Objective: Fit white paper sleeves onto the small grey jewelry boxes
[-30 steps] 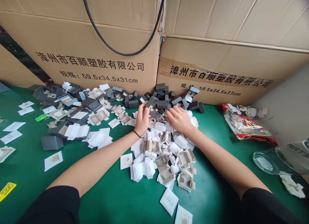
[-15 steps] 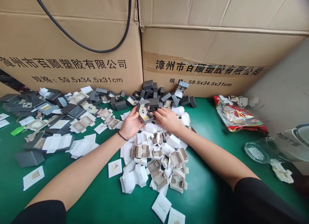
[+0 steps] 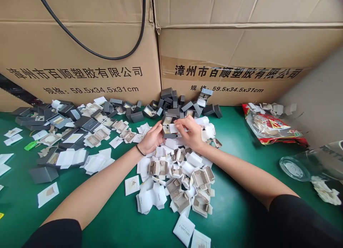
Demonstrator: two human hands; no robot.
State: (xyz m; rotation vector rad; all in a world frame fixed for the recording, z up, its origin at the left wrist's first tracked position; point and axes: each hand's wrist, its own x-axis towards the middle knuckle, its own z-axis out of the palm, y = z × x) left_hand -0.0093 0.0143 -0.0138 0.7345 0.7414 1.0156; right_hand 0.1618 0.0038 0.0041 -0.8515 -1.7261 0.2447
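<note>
My left hand (image 3: 151, 138) is closed round a small dark grey gift box (image 3: 167, 120), which stands open and tilted toward me. At its right side, my right hand (image 3: 190, 131) pinches a white paper piece (image 3: 173, 128) that touches the box's opening; how much of it lies inside cannot be seen. Just below both hands spreads a heap of white and grey-brown folded card inserts (image 3: 175, 194). Behind them, more dark grey boxes (image 3: 167, 93) are piled against the cartons, some with lids up.
Two large brown cartons (image 3: 80, 44) wall off the back, with a black cable (image 3: 115, 57) hanging before them. Dark boxes and white cards (image 3: 72, 157) cover the left. A red snack bag (image 3: 273, 125) and a clear plastic cup (image 3: 297, 167) lie at the right on the green table (image 3: 233, 212).
My right hand has risen from among the rear boxes and now holds a white paper piece at the box. The view has shifted slightly leftward.
</note>
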